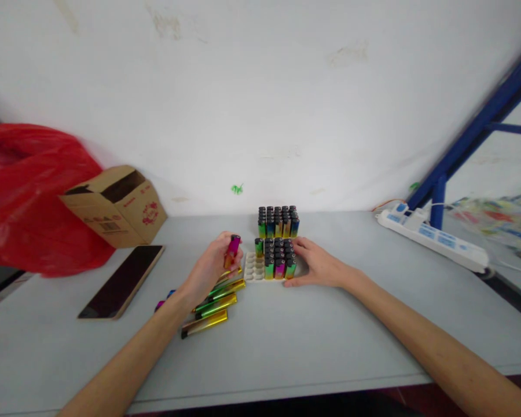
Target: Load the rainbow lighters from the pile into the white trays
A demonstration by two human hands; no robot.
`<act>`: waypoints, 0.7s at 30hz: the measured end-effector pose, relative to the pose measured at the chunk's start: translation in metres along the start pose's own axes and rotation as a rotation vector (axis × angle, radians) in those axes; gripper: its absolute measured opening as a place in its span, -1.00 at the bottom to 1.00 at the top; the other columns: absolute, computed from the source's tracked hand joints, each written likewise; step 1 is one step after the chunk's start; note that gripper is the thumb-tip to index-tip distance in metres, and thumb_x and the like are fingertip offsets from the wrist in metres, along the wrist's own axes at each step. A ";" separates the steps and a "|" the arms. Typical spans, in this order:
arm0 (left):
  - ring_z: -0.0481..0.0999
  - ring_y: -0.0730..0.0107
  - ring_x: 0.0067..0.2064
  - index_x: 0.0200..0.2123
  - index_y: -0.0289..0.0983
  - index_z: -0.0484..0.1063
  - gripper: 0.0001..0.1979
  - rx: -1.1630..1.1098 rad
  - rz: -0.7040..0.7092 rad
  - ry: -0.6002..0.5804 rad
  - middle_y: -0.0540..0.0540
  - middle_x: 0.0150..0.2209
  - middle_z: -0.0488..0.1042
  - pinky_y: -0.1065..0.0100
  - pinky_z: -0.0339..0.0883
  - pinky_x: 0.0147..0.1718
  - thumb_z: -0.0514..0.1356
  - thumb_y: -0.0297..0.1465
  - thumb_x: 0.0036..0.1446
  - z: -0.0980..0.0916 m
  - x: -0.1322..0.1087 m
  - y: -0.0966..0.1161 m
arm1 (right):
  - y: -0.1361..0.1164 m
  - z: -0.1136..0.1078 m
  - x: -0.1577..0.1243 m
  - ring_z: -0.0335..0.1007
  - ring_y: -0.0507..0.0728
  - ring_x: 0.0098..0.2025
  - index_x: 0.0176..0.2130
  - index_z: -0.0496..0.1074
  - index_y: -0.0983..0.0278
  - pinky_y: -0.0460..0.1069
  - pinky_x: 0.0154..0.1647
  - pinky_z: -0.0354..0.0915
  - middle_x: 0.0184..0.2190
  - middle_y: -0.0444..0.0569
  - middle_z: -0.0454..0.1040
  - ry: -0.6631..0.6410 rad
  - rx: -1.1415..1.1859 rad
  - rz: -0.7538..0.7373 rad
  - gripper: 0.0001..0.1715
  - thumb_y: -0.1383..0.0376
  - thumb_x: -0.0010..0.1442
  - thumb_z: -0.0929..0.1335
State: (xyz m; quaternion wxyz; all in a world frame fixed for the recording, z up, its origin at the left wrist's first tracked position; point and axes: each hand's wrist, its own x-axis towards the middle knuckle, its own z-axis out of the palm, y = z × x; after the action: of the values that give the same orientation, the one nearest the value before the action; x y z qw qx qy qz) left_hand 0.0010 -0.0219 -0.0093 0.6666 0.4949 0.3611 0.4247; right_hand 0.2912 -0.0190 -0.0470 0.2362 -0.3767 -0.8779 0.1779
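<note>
My left hand (pixel 215 259) is closed round a purple-and-orange lighter (pixel 232 250), held upright just left of a white tray (pixel 254 272) with round-edged slots. Several lighters (pixel 279 260) stand in the tray's right-hand columns, and one green lighter (pixel 259 248) stands at the back of its left part. Bare slots show at the tray's front left. My right hand (pixel 315 263) rests at the tray's right side, thumb and fingers spread, steadying against its edge. Under and beside my left wrist lie loose lighters (pixel 217 305) in green and gold, some hidden by the arm.
Behind the tray stands a second block of upright lighters (pixel 278 222). At left are a dark-screened phone (pixel 121 284), an open cardboard box (pixel 121 208) and a red plastic bag (pixel 39 197). A white power strip (pixel 434 237) lies at right beside a blue metal frame (pixel 473 124).
</note>
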 end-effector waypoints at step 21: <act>0.61 0.13 -0.14 -0.16 -0.19 0.64 -0.82 0.684 0.321 0.030 -0.14 -0.14 0.65 0.27 0.50 -0.10 0.39 -0.34 0.14 0.008 0.004 -0.006 | 0.000 0.000 -0.001 0.34 0.42 0.21 0.21 0.40 0.27 0.31 0.28 0.30 0.20 0.20 0.39 -0.009 -0.008 0.011 -0.05 -0.16 0.03 0.56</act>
State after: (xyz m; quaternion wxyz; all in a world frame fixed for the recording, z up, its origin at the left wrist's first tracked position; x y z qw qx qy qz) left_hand 0.0106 -0.0222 -0.0133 0.3826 0.7328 0.4096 0.3857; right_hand 0.2917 -0.0193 -0.0470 0.2296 -0.3815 -0.8777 0.1773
